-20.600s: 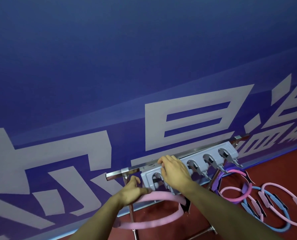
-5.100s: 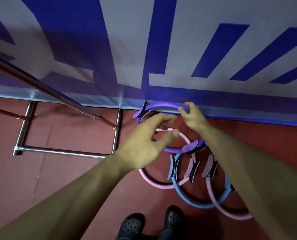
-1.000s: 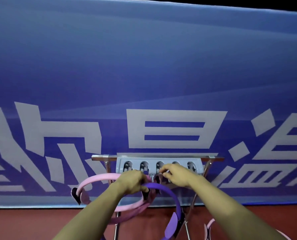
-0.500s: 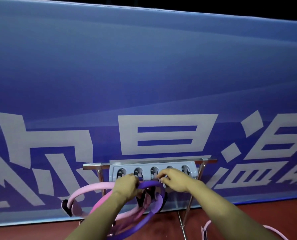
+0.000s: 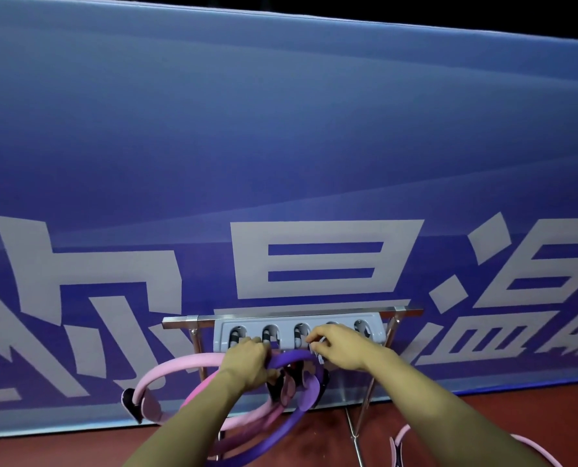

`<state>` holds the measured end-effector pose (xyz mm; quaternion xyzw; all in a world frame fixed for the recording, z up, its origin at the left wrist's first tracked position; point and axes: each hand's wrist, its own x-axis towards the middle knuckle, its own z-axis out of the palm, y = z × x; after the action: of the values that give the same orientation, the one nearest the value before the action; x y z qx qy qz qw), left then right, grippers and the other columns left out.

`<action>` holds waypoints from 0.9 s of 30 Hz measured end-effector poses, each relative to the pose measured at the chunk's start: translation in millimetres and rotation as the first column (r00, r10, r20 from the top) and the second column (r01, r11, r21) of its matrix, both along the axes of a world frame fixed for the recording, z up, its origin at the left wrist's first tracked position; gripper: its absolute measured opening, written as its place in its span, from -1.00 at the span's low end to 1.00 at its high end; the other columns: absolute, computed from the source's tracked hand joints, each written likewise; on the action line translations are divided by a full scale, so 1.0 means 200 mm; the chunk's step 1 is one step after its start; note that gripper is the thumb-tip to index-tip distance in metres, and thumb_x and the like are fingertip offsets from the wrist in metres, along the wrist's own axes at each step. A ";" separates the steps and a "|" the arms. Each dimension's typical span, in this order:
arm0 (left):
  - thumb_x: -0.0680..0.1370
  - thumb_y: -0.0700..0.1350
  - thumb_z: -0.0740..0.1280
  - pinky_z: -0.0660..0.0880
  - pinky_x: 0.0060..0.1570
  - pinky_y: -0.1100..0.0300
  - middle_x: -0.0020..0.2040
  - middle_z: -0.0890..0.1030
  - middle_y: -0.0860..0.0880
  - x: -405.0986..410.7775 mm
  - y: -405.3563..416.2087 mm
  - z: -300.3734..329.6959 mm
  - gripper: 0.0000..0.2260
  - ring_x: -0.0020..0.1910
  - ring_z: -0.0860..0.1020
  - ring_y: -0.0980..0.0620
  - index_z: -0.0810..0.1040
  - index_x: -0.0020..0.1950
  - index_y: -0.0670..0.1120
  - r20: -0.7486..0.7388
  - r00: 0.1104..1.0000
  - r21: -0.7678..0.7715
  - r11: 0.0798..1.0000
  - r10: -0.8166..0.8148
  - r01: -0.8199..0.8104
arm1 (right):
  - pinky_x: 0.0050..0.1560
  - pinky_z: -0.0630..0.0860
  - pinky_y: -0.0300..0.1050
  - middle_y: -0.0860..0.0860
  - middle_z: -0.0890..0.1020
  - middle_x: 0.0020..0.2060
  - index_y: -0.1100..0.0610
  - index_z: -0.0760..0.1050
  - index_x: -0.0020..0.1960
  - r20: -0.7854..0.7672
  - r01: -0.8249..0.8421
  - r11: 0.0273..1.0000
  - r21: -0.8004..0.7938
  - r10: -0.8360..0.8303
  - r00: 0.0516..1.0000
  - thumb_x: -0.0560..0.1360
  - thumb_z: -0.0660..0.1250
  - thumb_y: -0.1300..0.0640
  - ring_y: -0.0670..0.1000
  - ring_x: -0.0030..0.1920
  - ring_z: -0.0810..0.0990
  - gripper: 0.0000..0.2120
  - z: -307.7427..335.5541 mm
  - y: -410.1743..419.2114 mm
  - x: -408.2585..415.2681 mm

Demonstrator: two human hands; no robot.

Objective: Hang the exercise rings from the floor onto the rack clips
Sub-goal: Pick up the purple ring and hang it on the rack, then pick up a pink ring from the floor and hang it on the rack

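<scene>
Since half a second ago, the purple ring [image 5: 282, 429] has risen closer under the clip rack [image 5: 297, 333]. Left hand [image 5: 247, 364] fingers clamp its top at 12 o'clock; right hand [image 5: 339, 347] fingers pinch together at the third clip.

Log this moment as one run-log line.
step: clipping purple ring | left hand: grips ring top | right hand: at rack clips | hung: pink ring | floor: pink ring left

Left hand [image 5: 247, 360] grips the purple ring [image 5: 291, 357] at the clip rack [image 5: 375, 323]. Right hand [image 5: 339, 347] — fingers at a clip.
</scene>
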<state>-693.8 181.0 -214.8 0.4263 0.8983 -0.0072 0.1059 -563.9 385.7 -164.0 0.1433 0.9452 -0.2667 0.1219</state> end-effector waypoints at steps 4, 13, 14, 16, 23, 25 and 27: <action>0.53 0.28 0.32 0.44 0.23 -0.03 0.25 0.55 -0.08 0.00 -0.01 0.01 -0.52 0.29 0.49 -0.16 0.50 0.30 -0.01 0.039 0.999 0.018 1.000 0.000 -0.001 | 0.12 0.48 -0.15 -0.17 0.63 0.15 -0.17 0.56 0.22 -0.040 0.026 1.000 0.008 -0.026 0.999 0.59 0.24 -0.22 -0.15 0.06 0.56 -0.72 0.02 -0.03 0.05; 0.62 0.09 0.36 0.42 0.26 0.19 0.21 0.63 0.14 0.09 0.14 0.11 -0.73 0.21 0.56 0.21 0.58 0.29 0.08 0.598 0.793 0.569 0.760 -0.119 -0.315 | 0.33 0.40 -0.16 -0.17 0.52 0.38 -0.15 0.43 0.44 -0.192 0.248 0.953 -0.177 -0.280 0.941 0.56 0.26 -0.30 -0.16 0.34 0.48 -0.50 0.01 -0.02 0.33; 0.61 0.12 0.35 0.40 0.26 0.21 0.22 0.63 0.14 0.12 0.18 0.13 -0.70 0.23 0.56 0.21 0.57 0.31 0.08 0.604 0.780 0.571 0.770 -0.161 -0.283 | 0.34 0.41 -0.15 -0.18 0.52 0.38 -0.15 0.43 0.44 -0.207 0.275 0.943 -0.187 -0.311 0.927 0.56 0.26 -0.30 -0.15 0.35 0.48 -0.50 0.01 0.00 0.38; 0.57 0.20 0.35 0.42 0.29 0.20 0.24 0.62 0.12 0.19 0.27 0.17 -0.60 0.25 0.56 0.20 0.55 0.34 0.06 0.615 0.755 0.574 0.786 -0.229 -0.229 | 0.37 0.42 -0.10 -0.19 0.52 0.38 -0.16 0.45 0.42 -0.230 0.322 0.923 -0.211 -0.367 0.901 0.55 0.27 -0.31 -0.13 0.36 0.48 -0.51 0.04 0.06 0.49; 0.54 0.23 0.38 0.49 0.33 0.10 0.20 0.63 0.11 0.61 0.69 0.22 -0.61 0.18 0.59 0.21 0.56 0.29 0.07 0.616 0.698 0.568 0.820 -0.365 -0.073 | 0.31 0.41 -0.18 -0.23 0.55 0.28 -0.09 0.45 0.42 -0.272 0.477 0.837 -0.269 -0.541 0.796 0.59 0.28 -0.22 -0.18 0.31 0.49 -0.55 0.09 0.30 1.06; 0.60 0.10 0.39 0.45 0.37 0.13 0.22 0.62 0.08 0.77 0.81 0.22 -0.68 0.21 0.57 0.20 0.55 0.32 0.04 0.630 0.671 0.548 0.836 -0.390 -0.029 | 0.37 0.44 -0.10 -0.18 0.57 0.31 -0.09 0.45 0.43 -0.270 0.516 0.808 -0.286 -0.584 0.765 0.58 0.28 -0.24 -0.17 0.33 0.50 -0.53 0.04 0.39 1.26; 0.60 0.08 0.39 0.44 0.37 0.18 0.24 0.61 0.08 0.96 0.94 0.22 -0.68 0.22 0.56 0.23 0.54 0.33 0.05 0.635 0.653 0.537 0.844 -0.413 0.012 | 0.37 0.43 -0.11 -0.17 0.56 0.33 -0.08 0.44 0.44 -0.269 0.548 0.782 -0.299 -0.620 0.737 0.59 0.29 -0.23 -0.21 0.31 0.50 -0.52 0.01 0.48 1.47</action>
<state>-501.4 369.6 -170.5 0.5114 0.6924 0.3767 0.3422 -270.0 482.4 -161.4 0.3704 0.8259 -0.4059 -0.1263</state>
